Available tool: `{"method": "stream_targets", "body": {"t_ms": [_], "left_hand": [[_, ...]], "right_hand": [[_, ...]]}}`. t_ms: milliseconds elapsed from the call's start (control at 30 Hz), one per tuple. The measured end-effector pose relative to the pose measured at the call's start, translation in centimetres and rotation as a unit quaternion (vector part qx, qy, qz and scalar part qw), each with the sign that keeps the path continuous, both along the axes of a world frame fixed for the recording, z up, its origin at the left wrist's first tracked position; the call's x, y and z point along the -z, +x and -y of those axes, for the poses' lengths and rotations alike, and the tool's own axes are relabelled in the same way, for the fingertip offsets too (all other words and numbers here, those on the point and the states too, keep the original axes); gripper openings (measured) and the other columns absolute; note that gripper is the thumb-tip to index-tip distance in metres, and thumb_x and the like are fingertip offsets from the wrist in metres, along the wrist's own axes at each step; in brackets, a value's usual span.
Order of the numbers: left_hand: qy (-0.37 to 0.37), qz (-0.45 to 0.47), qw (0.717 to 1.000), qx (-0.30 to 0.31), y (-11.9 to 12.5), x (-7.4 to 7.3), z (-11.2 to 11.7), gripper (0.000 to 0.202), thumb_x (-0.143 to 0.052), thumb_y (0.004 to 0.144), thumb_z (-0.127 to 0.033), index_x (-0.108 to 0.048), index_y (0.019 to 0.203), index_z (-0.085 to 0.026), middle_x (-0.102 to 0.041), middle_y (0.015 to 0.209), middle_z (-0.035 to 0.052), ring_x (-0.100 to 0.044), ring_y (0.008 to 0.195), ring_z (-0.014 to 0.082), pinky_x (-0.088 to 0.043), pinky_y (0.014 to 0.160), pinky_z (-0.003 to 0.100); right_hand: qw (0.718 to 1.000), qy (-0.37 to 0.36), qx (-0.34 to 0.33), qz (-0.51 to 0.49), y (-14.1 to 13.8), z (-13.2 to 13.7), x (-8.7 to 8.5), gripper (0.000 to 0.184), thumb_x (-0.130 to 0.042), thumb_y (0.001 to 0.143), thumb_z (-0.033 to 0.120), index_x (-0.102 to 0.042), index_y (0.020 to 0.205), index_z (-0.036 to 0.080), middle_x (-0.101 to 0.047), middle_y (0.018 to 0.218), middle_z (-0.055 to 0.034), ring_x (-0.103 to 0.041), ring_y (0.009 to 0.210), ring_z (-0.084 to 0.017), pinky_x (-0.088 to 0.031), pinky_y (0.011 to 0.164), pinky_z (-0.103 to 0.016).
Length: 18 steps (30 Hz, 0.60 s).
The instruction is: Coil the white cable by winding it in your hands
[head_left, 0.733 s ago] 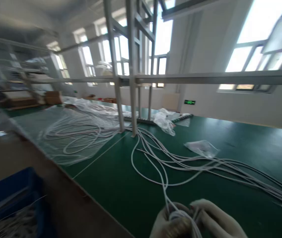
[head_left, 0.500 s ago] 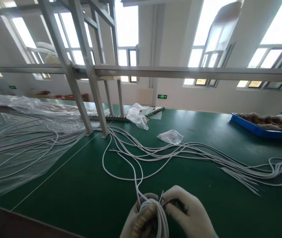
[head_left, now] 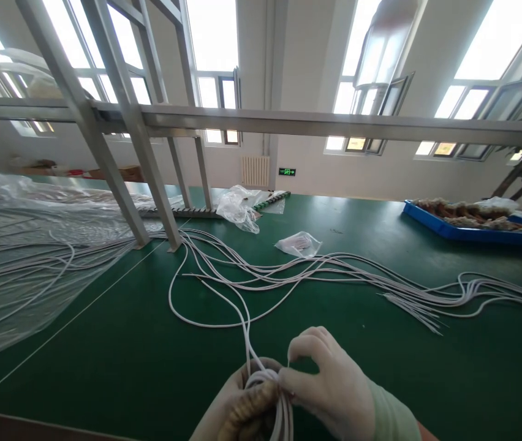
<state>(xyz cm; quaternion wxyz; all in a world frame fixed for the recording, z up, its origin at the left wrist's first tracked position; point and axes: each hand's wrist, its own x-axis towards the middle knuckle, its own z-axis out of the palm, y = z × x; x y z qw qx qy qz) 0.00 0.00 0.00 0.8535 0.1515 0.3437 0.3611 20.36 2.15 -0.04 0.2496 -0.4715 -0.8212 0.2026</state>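
While the left hand (head_left: pixel 236 407) grips the coiled white cable (head_left: pixel 268 392), the right hand (head_left: pixel 329 386) pinches its loops, and the free strand runs away toward the metal frame (head_left: pixel 151 177).

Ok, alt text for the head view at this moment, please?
Two gloved hands, the left hand and the right hand, hold a coil of white cable low over a green table. Loose white cables spread across it, with clear plastic sheeting to the left and a blue tray far right.
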Motion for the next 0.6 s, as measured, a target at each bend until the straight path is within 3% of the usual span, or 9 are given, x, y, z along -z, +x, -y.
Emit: {"method": "stream_targets", "body": {"t_ms": [100, 300, 367, 433, 500, 600], "left_hand": [[-0.003, -0.028, 0.999, 0.031, -0.2, 0.1, 0.1, 0.055, -0.097, 0.065, -0.043, -0.075, 0.107, -0.014, -0.072, 0.093, 0.0053, -0.064, 0.082, 0.0163, -0.051, 0.082, 0.028], [0.027, -0.006, 0.998, 0.048, -0.2, 0.2, 0.1, 0.045, -0.088, 0.079, -0.044, -0.071, 0.107, -0.013, -0.068, 0.088, 0.0052, -0.060, 0.076, 0.0143, -0.046, 0.076, 0.028], [0.047, -0.026, 0.997, 0.049, -0.1, 0.2, -0.1, 0.047, -0.089, 0.077, -0.047, -0.071, 0.104, -0.012, -0.069, 0.086, 0.0057, -0.061, 0.075, 0.0161, -0.046, 0.075, 0.030], [0.069, -0.046, 0.996, 0.046, 0.0, 0.0, -0.3, 0.051, -0.089, 0.075, -0.051, -0.070, 0.103, -0.013, -0.069, 0.090, 0.0067, -0.061, 0.078, 0.0180, -0.046, 0.078, 0.032], [0.089, -0.080, 0.992, 0.048, 0.1, -0.2, -0.3, 0.057, -0.089, 0.071, -0.057, -0.069, 0.104, -0.016, -0.070, 0.093, 0.0067, -0.061, 0.081, 0.0198, -0.048, 0.080, 0.034], [0.155, -0.205, 0.966, 0.029, 0.6, -0.3, -0.1, 0.068, -0.086, 0.062, -0.072, -0.069, 0.104, -0.021, -0.071, 0.095, 0.0074, -0.064, 0.085, 0.0265, -0.050, 0.080, 0.039]], "right_hand": [[0.999, -0.009, 0.052, 0.004, -0.6, 0.3, -0.5, 0.014, -0.075, 0.080, 0.025, -0.067, 0.091, 0.021, -0.064, 0.091, -0.0075, -0.060, 0.078, -0.024, -0.055, 0.056, -0.030], [0.986, 0.167, 0.008, 0.025, -0.6, 0.0, -0.5, 0.015, -0.070, 0.076, 0.017, -0.061, 0.086, 0.024, -0.060, 0.083, -0.0048, -0.054, 0.077, -0.023, -0.045, 0.054, -0.030], [0.976, 0.199, -0.057, 0.070, -0.3, 0.0, -1.3, 0.012, -0.067, 0.079, 0.016, -0.061, 0.086, 0.024, -0.061, 0.079, -0.0041, -0.051, 0.074, -0.022, -0.046, 0.059, -0.033], [0.963, 0.190, -0.144, 0.123, -0.1, 0.2, -2.1, 0.009, -0.062, 0.083, 0.014, -0.059, 0.083, 0.022, -0.060, 0.074, -0.0032, -0.047, 0.067, -0.019, -0.045, 0.063, -0.036], [0.966, 0.157, -0.168, 0.116, 0.0, 0.7, -2.3, 0.012, -0.054, 0.088, 0.014, -0.054, 0.077, 0.021, -0.058, 0.072, -0.0026, -0.043, 0.063, -0.018, -0.043, 0.064, -0.037], [0.997, 0.062, -0.047, -0.011, -0.5, 1.3, -1.0, 0.019, -0.042, 0.093, 0.019, -0.050, 0.076, 0.022, -0.054, 0.074, -0.0025, -0.047, 0.066, -0.019, -0.042, 0.067, -0.038]]}}
